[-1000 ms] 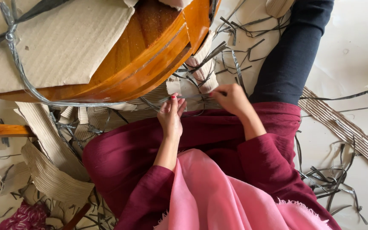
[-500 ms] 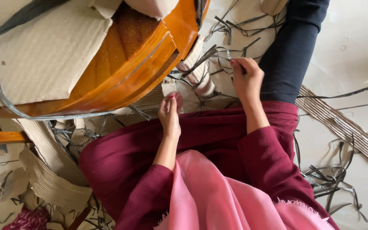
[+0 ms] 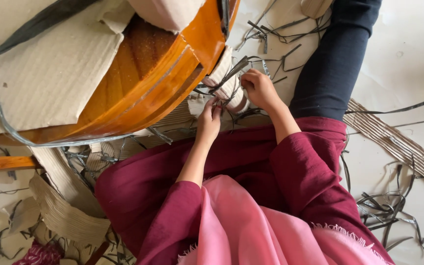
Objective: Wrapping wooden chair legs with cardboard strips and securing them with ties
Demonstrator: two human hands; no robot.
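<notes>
The glossy orange wooden frame lies on the floor half bared, cardboard wrapping partly on. Both hands pinch dark plastic straps beside its rim (cut scraps lie around): left hand, right hand.

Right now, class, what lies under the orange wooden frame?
Under the frame: dark straps and cardboard scraps, worked by left hand and right hand. Floor beneath is hidden.
</notes>
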